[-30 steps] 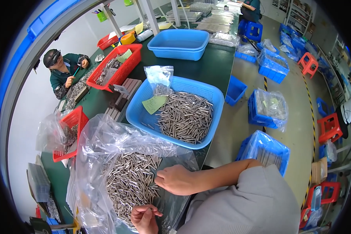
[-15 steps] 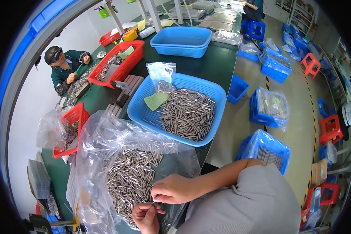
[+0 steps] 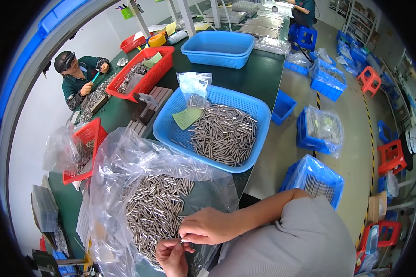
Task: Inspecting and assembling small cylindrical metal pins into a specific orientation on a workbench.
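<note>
— Pinched between our right hand (image 3: 208,227) and left hand (image 3: 172,255), we held one small metal pin (image 3: 183,240), right over the open plastic bag (image 3: 125,184).

— Progress?

— That bag stayed heaped; beyond it, the blue basket (image 3: 259,111) already held a good pile.

Both hands (image 3: 189,240) together; fingers (image 3: 186,236) pinched

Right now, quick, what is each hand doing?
Left hand: fingers pinched on a small metal pin.
Right hand: fingers pinched on the same pin, above the bag of pins.
</note>
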### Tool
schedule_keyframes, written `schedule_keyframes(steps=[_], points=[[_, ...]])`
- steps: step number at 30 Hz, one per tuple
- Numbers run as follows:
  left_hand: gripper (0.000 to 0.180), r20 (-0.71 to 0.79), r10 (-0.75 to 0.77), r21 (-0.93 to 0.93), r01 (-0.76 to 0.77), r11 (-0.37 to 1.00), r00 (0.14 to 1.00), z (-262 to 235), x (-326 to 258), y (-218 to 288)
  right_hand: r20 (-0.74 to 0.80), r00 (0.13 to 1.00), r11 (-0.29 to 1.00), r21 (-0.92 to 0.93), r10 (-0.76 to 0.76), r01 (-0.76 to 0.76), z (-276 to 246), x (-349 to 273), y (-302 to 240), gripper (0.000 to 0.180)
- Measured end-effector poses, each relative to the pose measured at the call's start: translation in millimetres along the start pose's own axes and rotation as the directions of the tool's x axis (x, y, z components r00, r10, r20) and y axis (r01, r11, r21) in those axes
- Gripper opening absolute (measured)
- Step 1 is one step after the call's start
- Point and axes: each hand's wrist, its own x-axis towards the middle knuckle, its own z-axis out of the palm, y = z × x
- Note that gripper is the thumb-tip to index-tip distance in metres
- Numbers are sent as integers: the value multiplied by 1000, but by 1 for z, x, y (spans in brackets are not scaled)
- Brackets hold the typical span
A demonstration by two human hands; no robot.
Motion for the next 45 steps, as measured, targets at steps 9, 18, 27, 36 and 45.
schedule_keyframes(steps=[9, 18, 27, 36, 45], points=[[9, 18, -1, -13, 1, 1000, 1000, 0, 0, 2, -20, 1000, 996, 84, 12, -11, 1, 3, -2, 13], [11, 35, -24, -57, 26, 998, 999, -3, -1, 2, 22, 999, 993, 112, 27, -29, 2, 3, -3, 12], [14, 53, 1, -48, 1, 999, 999, -5, -2, 1, 191, 958, 939, 229, 215, -256, 7, 7, -4, 16], [14, 60, 29, -58, -26, 998, 998, 1, -2, 2, -10, 994, 994, -2, -111, 111, 6, 0, -6, 10], [5, 76, 21, -117, -11, 993, 997, 4, -4, 5, -358, 908, 696, -709, -220, -111, -121, 28, -28, 15]])
